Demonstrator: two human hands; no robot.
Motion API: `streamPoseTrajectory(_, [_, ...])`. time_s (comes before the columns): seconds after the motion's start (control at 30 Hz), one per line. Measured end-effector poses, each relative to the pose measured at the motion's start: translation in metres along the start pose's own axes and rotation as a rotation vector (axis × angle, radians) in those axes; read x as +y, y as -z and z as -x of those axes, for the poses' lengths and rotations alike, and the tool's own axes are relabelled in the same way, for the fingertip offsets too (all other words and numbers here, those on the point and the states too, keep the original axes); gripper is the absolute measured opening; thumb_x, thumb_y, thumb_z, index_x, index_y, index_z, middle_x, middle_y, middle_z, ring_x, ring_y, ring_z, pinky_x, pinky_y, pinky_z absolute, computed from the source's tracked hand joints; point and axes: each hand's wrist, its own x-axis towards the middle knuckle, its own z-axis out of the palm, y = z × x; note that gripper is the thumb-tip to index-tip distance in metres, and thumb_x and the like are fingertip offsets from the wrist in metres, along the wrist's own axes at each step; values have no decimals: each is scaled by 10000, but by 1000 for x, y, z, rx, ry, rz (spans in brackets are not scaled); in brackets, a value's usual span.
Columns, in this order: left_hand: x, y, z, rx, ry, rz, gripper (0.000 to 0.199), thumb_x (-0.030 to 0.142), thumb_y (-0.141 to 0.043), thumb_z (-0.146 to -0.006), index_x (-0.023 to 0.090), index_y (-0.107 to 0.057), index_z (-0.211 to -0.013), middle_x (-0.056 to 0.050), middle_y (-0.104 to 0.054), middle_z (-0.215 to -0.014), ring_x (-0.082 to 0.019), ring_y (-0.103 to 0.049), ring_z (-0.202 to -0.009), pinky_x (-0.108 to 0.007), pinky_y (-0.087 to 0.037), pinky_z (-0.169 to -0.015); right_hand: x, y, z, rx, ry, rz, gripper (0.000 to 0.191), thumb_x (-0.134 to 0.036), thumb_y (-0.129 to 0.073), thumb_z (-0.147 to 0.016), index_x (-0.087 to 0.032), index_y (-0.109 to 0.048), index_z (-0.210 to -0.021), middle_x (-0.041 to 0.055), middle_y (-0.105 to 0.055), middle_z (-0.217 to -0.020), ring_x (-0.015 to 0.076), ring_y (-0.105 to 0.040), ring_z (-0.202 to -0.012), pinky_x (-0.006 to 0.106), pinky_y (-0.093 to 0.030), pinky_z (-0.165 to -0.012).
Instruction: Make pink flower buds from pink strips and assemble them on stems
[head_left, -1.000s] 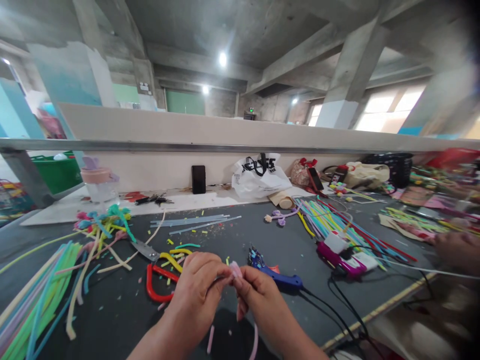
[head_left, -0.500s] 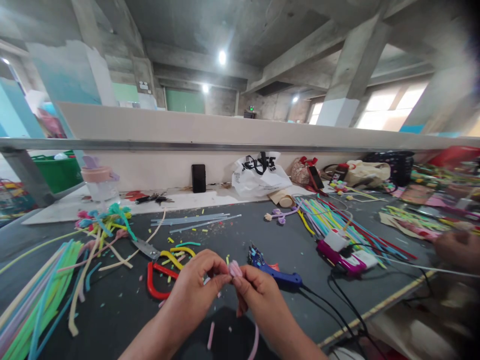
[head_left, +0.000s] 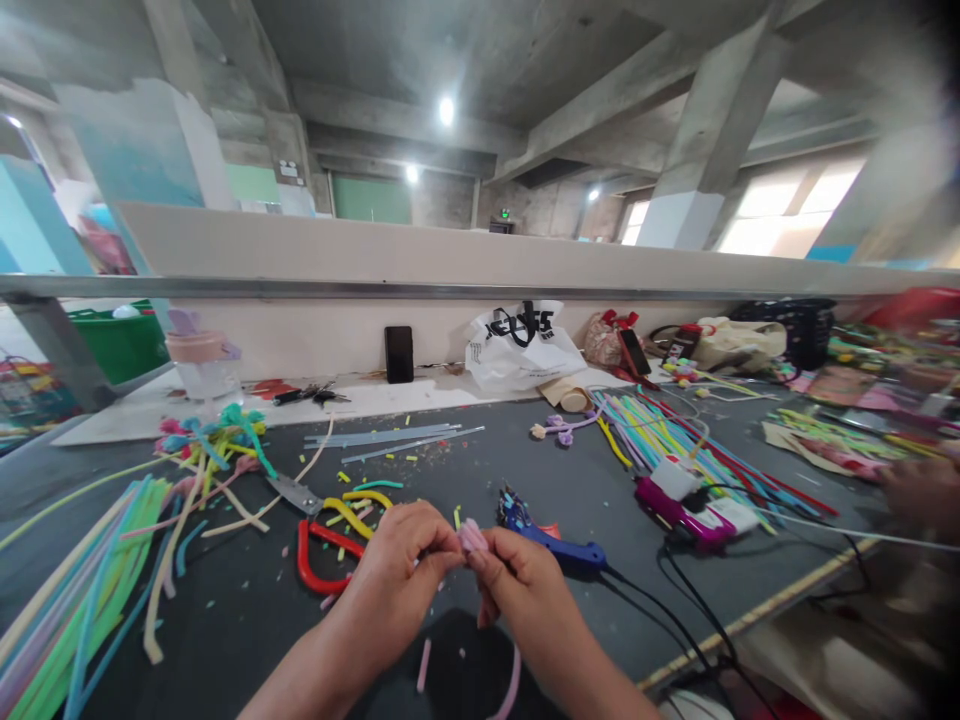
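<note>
A small pink fuzzy piece point(head_left: 472, 537) is pinched between my two hands low in the centre of the head view. My left hand point(head_left: 412, 560) closes thumb and forefinger on its left side. Fingers of my right hand point(head_left: 517, 570) are closed on its right side, and a pink stem point(head_left: 512, 685) hangs below that hand. A blue glue gun point(head_left: 559, 550) lies just beyond my right hand. Scissors with red and yellow handles point(head_left: 306, 560) rest to the left of my left hand. A short pink piece point(head_left: 424, 665) lies on the dark table below.
Bundles of coloured stems lie at the left point(head_left: 97, 590) and right point(head_left: 645, 430). A magenta power strip point(head_left: 679, 515) with cables sits at the right. Behind stand a phone point(head_left: 399, 354), a white bag point(head_left: 521, 350) and a cup point(head_left: 201, 365). Another person's hand point(head_left: 926, 500) shows at the right edge.
Both hands keep their hold on the pink piece with barely any movement. The view has shifted very slightly, and the other person's hand at the right has moved a little.
</note>
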Motion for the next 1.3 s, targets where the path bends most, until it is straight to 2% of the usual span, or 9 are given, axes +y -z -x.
streamPoseTrajectory(0.23, [1,6,-2,-77,43,81,185,134,-553,-793,174,-518,-615,20,-544,-665,-124,-531,-673,-236,-395,-648,-4,-1,1,-37,-65,-66,406,-555,-543,-757,-170,-549,-630,-61,-437,-432,96,-462,-379,198,-376,-378])
streamPoseTrajectory(0.43, [1,8,-3,16,-19,102,91,131,-558,-797,181,-591,-728,4,-563,-727,-133,-542,-719,-240,-415,-671,-5,2,-1,-48,-74,-165,375,-537,-588,-718,-168,-535,-674,-81,-399,-490,65,-401,-358,185,-364,-343])
streamPoseTrajectory(0.67, [-1,5,-2,14,-63,51,99,152,-569,-806,181,-583,-712,-8,-590,-750,-152,-546,-768,-274,-411,-724,-2,-2,0,-49,-88,-113,347,-504,-611,-710,-163,-553,-712,-86,-362,-481,56,-346,-351,180,-290,-328])
streamPoseTrajectory(0.8, [1,6,-2,-3,-29,26,107,188,-599,-794,185,-580,-689,-2,-596,-752,-153,-542,-777,-277,-395,-737,-3,-1,1,-141,-43,-109,323,-482,-585,-754,-161,-552,-730,-74,-373,-530,58,-366,-380,178,-316,-346])
streamPoseTrajectory(0.93, [2,8,-3,-30,-8,29,136,183,-612,-779,177,-558,-655,7,-592,-731,-143,-539,-753,-266,-388,-728,-2,1,1,-227,-56,-177,345,-495,-501,-812,-171,-511,-694,-71,-382,-512,69,-395,-384,187,-365,-370])
streamPoseTrajectory(1.17, [2,8,-5,-86,9,95,128,223,-623,-780,172,-588,-668,1,-603,-737,-137,-554,-743,-257,-395,-724,1,3,0,-109,-28,-68,304,-403,-543,-788,-171,-508,-595,-45,-445,-528,92,-467,-429,202,-391,-420])
streamPoseTrajectory(1.3, [2,10,-3,-98,-18,88,156,204,-593,-803,171,-584,-652,3,-595,-713,-132,-546,-730,-251,-392,-716,3,3,0,-90,-23,-81,329,-424,-537,-795,-177,-511,-578,-50,-446,-480,102,-479,-417,216,-404,-432])
